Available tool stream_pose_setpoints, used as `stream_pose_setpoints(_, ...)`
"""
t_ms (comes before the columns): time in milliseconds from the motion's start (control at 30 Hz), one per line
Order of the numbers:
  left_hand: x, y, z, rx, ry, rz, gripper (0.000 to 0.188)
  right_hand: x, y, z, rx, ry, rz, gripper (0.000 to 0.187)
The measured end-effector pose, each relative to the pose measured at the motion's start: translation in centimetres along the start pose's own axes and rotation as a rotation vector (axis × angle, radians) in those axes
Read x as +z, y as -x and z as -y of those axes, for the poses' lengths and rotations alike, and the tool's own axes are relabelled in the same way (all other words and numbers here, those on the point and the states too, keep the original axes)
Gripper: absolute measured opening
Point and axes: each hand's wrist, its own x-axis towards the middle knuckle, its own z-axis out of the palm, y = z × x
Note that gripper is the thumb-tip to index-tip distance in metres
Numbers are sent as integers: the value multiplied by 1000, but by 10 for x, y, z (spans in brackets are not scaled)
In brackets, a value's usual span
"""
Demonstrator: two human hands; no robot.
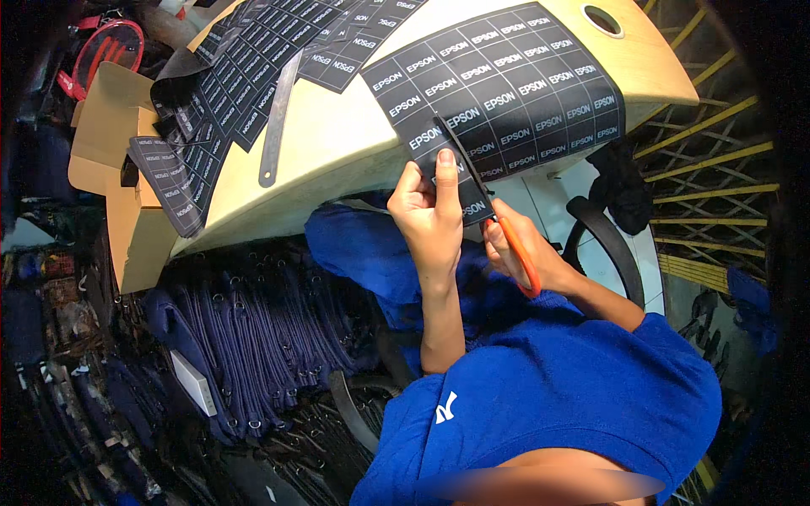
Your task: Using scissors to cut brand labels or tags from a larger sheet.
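Observation:
A black sheet [540, 93] printed with a grid of white-lettered labels lies over the near edge of a pale wooden table. My left hand [430, 207] pinches the left column of the sheet, thumb on top. My right hand [519, 249] grips scissors [521, 257] with orange handles. Their dark blades run up along the line between that column and the rest of the sheet. The column's lower end hangs apart from the sheet beside the blades. How far the blades are spread is hard to make out.
More printed black sheets [253, 63] overlap on the table's [325, 126] left side, with a steel ruler [280, 118] on them. A cardboard box [126, 169] stands left. Bundled dark blue straps [253, 329] lie below. A black curved chair arm [612, 244] and yellow metal lattice [709, 194] are at right.

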Motion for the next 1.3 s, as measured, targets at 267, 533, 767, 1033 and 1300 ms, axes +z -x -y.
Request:
stream_pose_setpoints(267, 1, -1, -2, -1, -13, 3, 16, -1, 0, 4, -57, 98, -32, 42)
stream_pose_setpoints(533, 0, -16, -1, -3, -28, -52, 28, -7, 4, 2, -6, 38, 23, 40)
stream_pose_setpoints(767, -4, -17, 3, 31, -55, -58, 12, -5, 4, -9, -161, 126, 79, 36)
stream_pose_setpoints(1033, 7, -7, -2, 70, -27, -55, 31, -2, -1, -9, -128, -133, 177, 43)
stream_pose_setpoints(1300, 6, -3, -4, 23, -25, -54, 24, -3, -5, -19, -213, -72, 140, 51)
